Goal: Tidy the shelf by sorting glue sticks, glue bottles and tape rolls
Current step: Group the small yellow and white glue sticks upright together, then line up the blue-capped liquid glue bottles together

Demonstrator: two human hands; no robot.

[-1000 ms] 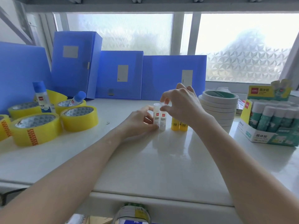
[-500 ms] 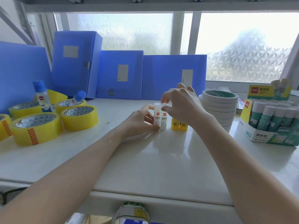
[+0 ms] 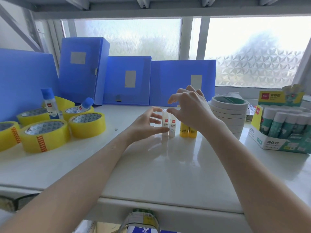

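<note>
While both hands hovered at the white sticks [image 3: 168, 123] mid-shelf [image 3: 151, 165] | left hand [image 3: 144, 126] and right hand [image 3: 188, 108] fingers loosely spread, holding nothing | step: lining glue sticks beside yellow sticks [image 3: 188, 131] | next probably: fetch another stick.

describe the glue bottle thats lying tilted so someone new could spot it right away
Start at the cluster of yellow tape rolls on the left of the white shelf. Two blue-capped glue bottles are there: the upright bottle stands among the rolls, while the tilted bottle leans inside the hollow of a back roll. Its slanted pose sets it apart.
</note>
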